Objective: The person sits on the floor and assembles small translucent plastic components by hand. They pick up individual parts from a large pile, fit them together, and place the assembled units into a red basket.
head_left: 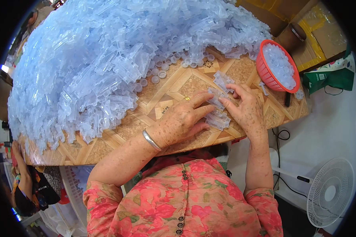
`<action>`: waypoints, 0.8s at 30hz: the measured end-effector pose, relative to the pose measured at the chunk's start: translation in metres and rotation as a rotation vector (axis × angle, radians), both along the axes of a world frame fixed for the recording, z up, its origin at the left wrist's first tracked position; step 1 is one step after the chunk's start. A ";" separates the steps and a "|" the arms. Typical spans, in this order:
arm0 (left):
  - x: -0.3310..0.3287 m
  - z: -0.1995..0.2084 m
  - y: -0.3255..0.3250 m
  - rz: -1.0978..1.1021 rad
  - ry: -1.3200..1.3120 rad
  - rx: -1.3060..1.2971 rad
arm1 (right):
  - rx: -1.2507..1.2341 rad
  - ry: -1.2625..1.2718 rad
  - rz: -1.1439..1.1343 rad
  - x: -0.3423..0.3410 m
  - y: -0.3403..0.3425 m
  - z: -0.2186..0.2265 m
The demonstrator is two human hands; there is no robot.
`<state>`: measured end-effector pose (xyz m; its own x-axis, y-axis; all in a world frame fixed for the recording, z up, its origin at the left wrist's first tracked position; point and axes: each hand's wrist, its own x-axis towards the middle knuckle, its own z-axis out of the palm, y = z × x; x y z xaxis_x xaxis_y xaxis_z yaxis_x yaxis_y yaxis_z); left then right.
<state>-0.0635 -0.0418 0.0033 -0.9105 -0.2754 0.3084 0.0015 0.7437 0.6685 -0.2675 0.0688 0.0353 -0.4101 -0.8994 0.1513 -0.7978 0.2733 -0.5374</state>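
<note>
A small group of clear plastic pieces (218, 119) lies on the table (192, 85) right at the fingertips of both hands, some pieces in the gap between them and one reaching just beyond the right fingers. The left hand (182, 118) comes in from the left with its fingers spread and its thumb well apart from them, the foremost fingertips against the edge of the pieces. The right hand (247, 106) bends over them from the other side, thumb and forefinger at the pieces and the other fingers curled; whether they pinch one, I cannot tell. A silver bangle (151, 140) circles the left wrist, behind the fingers, and a yellow ring (187, 98) sits on the left hand. Beyond the left fingers, loose round caps (162, 74) edge a huge heap of clear plastic parts (103, 59). Past the right fingers, to their upper right, stands a red basket (265, 70) filled with clear round pieces (279, 65), with a small dark object (287, 99) just beside it. Farther right and below the fingers is a white fan (330, 193).
</note>
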 end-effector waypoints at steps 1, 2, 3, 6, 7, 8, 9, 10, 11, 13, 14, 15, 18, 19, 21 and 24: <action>0.000 0.000 0.000 -0.005 0.001 0.002 | 0.009 0.014 0.009 0.001 0.001 0.001; 0.000 0.000 0.001 -0.011 0.002 0.003 | 0.007 0.011 0.006 0.001 0.002 0.000; 0.000 0.002 0.001 -0.011 -0.003 0.016 | 0.005 0.008 0.001 -0.001 0.004 -0.002; 0.000 0.005 0.002 -0.002 0.004 0.024 | 0.012 0.051 -0.021 -0.006 0.009 -0.004; 0.000 0.004 0.003 0.008 0.020 0.008 | 0.017 0.074 -0.030 -0.007 0.011 -0.004; 0.000 0.004 0.003 0.017 0.036 -0.008 | 0.034 0.083 -0.046 -0.008 0.012 -0.003; 0.000 0.004 0.003 0.022 0.034 -0.015 | 0.051 0.091 -0.063 -0.009 0.014 -0.001; 0.000 0.004 0.004 0.027 0.032 -0.022 | 0.068 0.100 -0.081 -0.011 0.016 0.000; 0.001 0.004 0.004 0.032 0.030 -0.029 | 0.059 0.096 -0.081 -0.014 0.018 -0.002; 0.000 0.007 0.001 0.052 0.045 -0.074 | 0.041 0.086 -0.084 -0.020 0.022 -0.006; 0.000 0.009 0.001 0.062 0.053 -0.096 | 0.002 0.122 -0.103 -0.019 0.024 -0.004; 0.001 0.008 0.000 0.074 0.050 -0.097 | -0.038 0.156 -0.120 -0.015 0.025 -0.001; 0.001 0.005 0.000 0.098 0.046 -0.097 | -0.172 0.251 -0.024 0.004 0.028 0.003; 0.001 0.005 0.000 0.098 0.048 -0.094 | -0.219 0.282 0.032 0.011 0.029 0.003; 0.000 0.006 -0.001 0.095 0.047 -0.084 | -0.189 0.289 0.163 0.021 0.030 0.000; 0.002 0.007 0.000 0.090 0.049 -0.065 | -0.174 0.276 0.227 0.020 0.031 -0.013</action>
<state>-0.0619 -0.0416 0.0104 -0.8666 -0.3329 0.3718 -0.0354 0.7842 0.6195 -0.2480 0.0999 0.0223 -0.1261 -0.9139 0.3859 -0.9484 -0.0031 -0.3171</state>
